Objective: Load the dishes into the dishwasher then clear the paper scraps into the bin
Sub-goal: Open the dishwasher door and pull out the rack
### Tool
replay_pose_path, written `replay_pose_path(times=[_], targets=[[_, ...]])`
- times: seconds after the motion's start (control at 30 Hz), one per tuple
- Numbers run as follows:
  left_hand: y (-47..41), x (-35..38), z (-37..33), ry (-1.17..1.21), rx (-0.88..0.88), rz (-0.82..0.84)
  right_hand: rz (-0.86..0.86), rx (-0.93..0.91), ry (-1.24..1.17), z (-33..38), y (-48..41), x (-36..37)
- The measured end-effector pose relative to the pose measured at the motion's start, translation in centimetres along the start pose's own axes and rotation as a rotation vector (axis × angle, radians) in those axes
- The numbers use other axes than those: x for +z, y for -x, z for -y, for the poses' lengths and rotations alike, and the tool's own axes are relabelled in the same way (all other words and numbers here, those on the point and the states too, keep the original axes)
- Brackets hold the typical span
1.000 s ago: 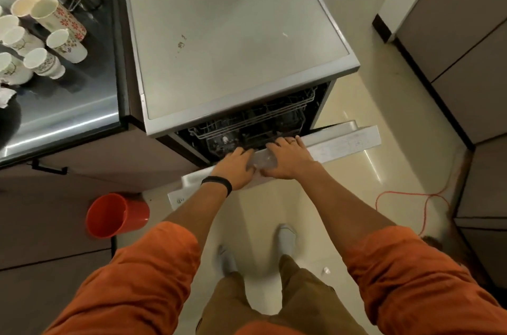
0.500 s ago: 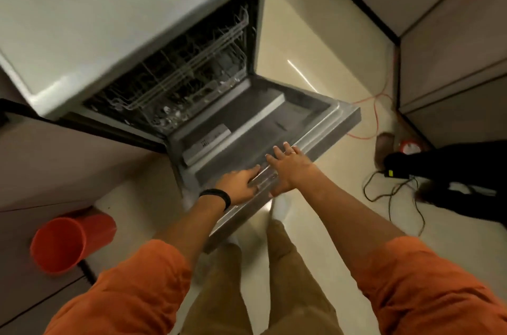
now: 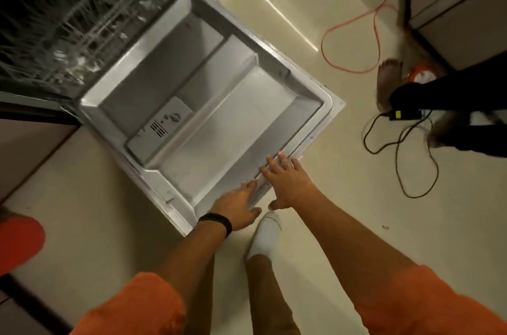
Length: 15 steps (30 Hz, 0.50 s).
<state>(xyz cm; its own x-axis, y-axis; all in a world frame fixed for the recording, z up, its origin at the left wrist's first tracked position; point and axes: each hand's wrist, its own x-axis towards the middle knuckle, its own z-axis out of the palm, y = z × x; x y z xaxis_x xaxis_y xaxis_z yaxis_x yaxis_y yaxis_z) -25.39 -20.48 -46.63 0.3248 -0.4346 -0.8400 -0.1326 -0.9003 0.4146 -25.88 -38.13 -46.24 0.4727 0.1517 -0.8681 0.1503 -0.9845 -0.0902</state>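
Note:
The dishwasher door lies folded down flat, its grey inner side facing up. Behind it, in the dark tub, the wire rack shows, blurred; I cannot tell what it holds. My left hand, with a black band on its wrist, rests flat on the door's near rim with fingers stretched out. Just to its right, my right hand lies on the same rim, fingers spread and thumb hanging off the edge. Neither hand holds a dish or paper. No dishes or scraps are in view.
A red bin stands on the floor at the left edge. My white-socked foot is just below the door. Another person's legs stand at the right, among an orange cable and a black cable. Cabinets line the right side.
The door has swung from barely ajar down to flat, with both hands staying on its edge. My view dropped; the counter with the cups has left the frame.

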Motion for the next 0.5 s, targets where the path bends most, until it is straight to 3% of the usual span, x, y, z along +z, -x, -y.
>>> replay_pose_path(times=[0.27, 0.43, 0.5], targets=[[-11.6, 6.6, 3.6, -0.124, -0.041, 0.033, -0.023, 0.012, -0.060, -2.0, -11.1, 9.2], [-13.9, 8.2, 4.5, -0.316, -0.015, -0.094, -0.066, 0.031, -0.064, -1.7, -13.8, 12.6], [-13.6, 9.2, 4.7, -0.353, 0.000, -0.051, -0.102, 0.034, -0.059, -1.3, -13.4, 13.3]])
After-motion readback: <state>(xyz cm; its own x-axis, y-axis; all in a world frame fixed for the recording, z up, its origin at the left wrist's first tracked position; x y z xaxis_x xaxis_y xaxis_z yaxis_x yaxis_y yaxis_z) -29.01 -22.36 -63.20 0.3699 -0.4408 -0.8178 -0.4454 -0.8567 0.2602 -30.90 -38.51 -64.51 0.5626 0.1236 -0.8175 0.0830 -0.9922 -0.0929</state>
